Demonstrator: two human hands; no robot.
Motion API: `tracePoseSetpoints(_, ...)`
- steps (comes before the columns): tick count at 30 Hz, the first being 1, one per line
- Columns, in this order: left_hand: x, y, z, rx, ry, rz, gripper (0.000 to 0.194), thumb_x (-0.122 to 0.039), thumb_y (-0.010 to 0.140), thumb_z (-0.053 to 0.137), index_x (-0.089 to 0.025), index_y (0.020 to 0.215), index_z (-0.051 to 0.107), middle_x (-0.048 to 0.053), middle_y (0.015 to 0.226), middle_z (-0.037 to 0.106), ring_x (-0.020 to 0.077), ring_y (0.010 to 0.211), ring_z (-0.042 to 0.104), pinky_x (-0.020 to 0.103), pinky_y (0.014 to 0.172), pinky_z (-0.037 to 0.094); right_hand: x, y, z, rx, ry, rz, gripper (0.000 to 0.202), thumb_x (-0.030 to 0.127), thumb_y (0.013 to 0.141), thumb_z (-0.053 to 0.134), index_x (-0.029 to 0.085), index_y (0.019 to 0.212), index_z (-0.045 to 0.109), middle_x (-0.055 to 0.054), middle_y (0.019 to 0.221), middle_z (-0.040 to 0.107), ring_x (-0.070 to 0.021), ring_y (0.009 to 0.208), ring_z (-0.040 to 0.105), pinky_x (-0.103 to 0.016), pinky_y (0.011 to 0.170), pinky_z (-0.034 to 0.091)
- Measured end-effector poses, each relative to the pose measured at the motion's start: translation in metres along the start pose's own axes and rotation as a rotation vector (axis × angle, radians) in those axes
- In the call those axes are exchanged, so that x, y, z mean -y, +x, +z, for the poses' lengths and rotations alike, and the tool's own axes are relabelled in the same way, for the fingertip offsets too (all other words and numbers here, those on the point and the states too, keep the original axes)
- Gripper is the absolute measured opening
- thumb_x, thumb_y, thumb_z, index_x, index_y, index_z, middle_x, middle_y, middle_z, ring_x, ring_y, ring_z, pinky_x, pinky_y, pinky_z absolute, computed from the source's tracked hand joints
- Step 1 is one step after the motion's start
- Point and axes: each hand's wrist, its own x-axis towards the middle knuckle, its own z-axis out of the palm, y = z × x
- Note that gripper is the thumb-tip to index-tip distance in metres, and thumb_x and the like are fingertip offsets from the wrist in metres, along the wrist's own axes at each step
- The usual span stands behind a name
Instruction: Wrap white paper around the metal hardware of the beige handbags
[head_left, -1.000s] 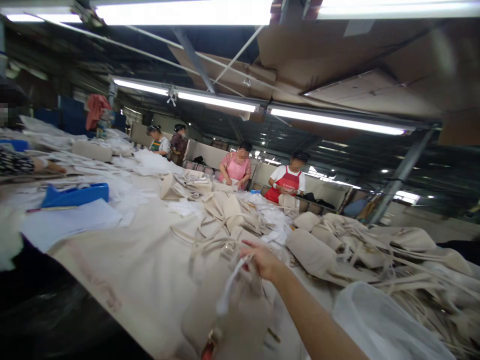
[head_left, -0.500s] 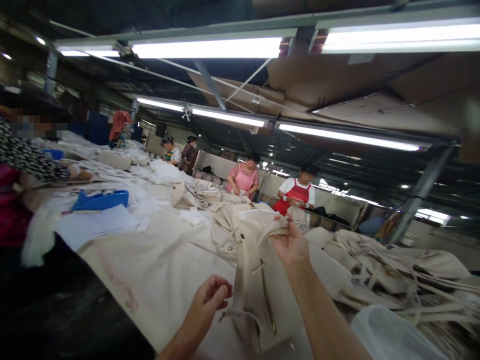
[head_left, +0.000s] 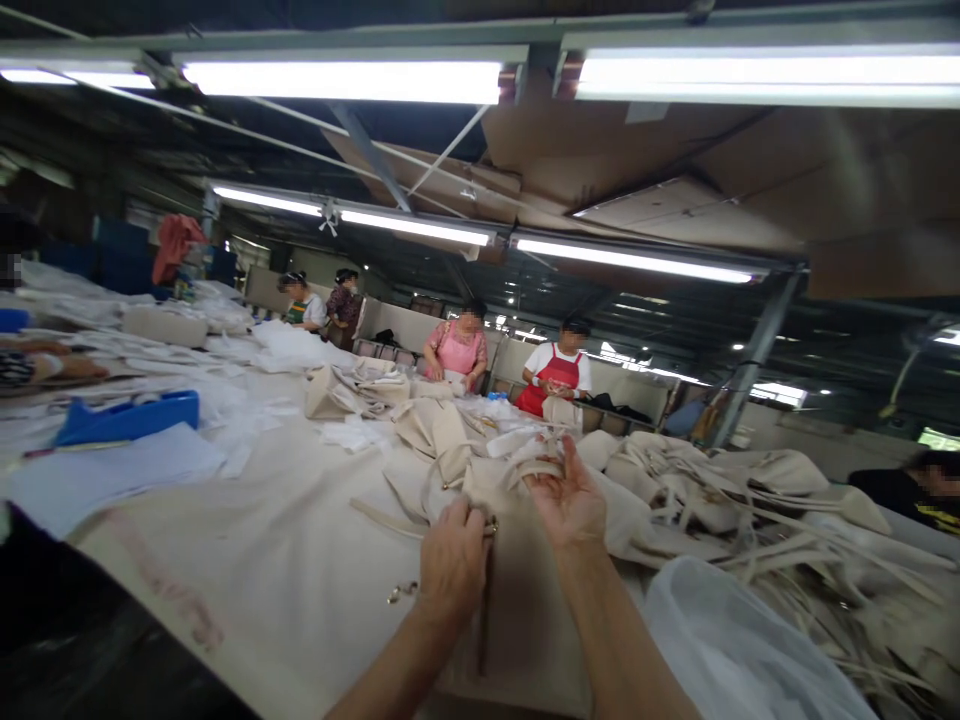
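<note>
A beige bag [head_left: 532, 600] lies in front of me on the cloth-covered table, with a long zip [head_left: 484, 610] down its face. My right hand [head_left: 576, 505], palm turned up, has its fingers curled round the bag's handle [head_left: 541, 467]. Over the upper part of the bag, my left hand [head_left: 454, 555] is closed on a beige strap; a small brass-coloured fitting [head_left: 491, 526] shows beside its fingertips. Its thumb is mostly hidden. To the left of that hand, a small metal clasp [head_left: 402, 592] rests on the cloth.
More beige bags and straps [head_left: 750, 500] are heaped at right, behind a translucent plastic bag [head_left: 742, 640]. A blue tape dispenser [head_left: 127, 418] and white sheets [head_left: 112, 475] lie at left. Co-workers stand across the table, one in a red apron [head_left: 559, 375]; another person's hand [head_left: 79, 368] shows at far left.
My left hand has moved up and right onto the bag's strap and closed there. My right hand keeps the handle. The view has turned to the right.
</note>
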Motion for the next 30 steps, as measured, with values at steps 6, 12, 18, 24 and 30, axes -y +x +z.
tracePoseSetpoints(6, -0.004, -0.006, 0.01, 0.073, -0.198, -0.094, 0.021, -0.015, 0.088, 0.042, -0.021, 0.086, 0.062, 0.009, 0.087, 0.064, 0.025, 0.087, 0.062, 0.033, 0.072, 0.041, -0.001, -0.007, 0.003, -0.006, 0.074, 0.02, 0.019, 0.026, 0.075, 0.069, 0.028, 0.093, 0.07, -0.003, 0.107, 0.071, -0.0186, 0.111, 0.062, -0.038, 0.084, 0.058)
tracePoseSetpoints(12, 0.001, -0.006, 0.016, 0.537, -1.304, -0.619, 0.027, -0.025, 0.066, 0.061, -0.017, 0.092, 0.058, 0.008, 0.095, 0.065, 0.021, 0.078, 0.066, 0.029, 0.058, 0.05, 0.0, -0.013, 0.001, 0.003, 0.114, 0.059, 0.022, 0.023, 0.075, 0.068, 0.027, 0.098, 0.069, -0.003, 0.111, 0.071, -0.0169, 0.11, 0.062, -0.036, 0.086, 0.057)
tracePoseSetpoints(18, -0.005, 0.006, 0.02, 0.247, -1.337, -0.59, 0.048, -0.056, 0.059, 0.075, -0.015, 0.078, 0.061, -0.003, 0.055, 0.057, 0.0083, 0.044, 0.049, 0.018, 0.043, 0.035, 0.006, -0.01, 0.019, -0.002, 0.19, 0.084, 0.018, 0.022, 0.077, 0.066, 0.025, 0.094, 0.068, -0.002, 0.101, 0.073, -0.0153, 0.102, 0.064, -0.032, 0.082, 0.055)
tracePoseSetpoints(24, 0.01, 0.013, 0.028, 0.227, -1.367, -0.47, 0.058, -0.057, 0.053, 0.081, -0.014, 0.088, 0.066, -0.003, 0.052, 0.06, 0.0107, 0.048, 0.053, 0.02, 0.048, 0.042, -0.004, 0.013, 0.026, -0.059, 0.213, 0.163, 0.014, 0.025, 0.089, 0.052, 0.025, 0.099, 0.062, 0.001, 0.09, 0.071, -0.013, 0.089, 0.066, -0.036, 0.083, 0.054)
tracePoseSetpoints(30, 0.025, 0.029, 0.045, 0.155, -1.325, -0.562, 0.059, -0.05, 0.05, 0.082, -0.014, 0.093, 0.063, 0.001, 0.058, 0.066, 0.0142, 0.053, 0.059, 0.023, 0.053, 0.048, 0.008, -0.008, -0.017, 0.135, -0.286, 0.359, 0.032, 0.033, 0.086, 0.059, 0.025, 0.117, 0.058, -0.002, 0.095, 0.071, -0.0162, 0.088, 0.068, -0.038, 0.083, 0.055)
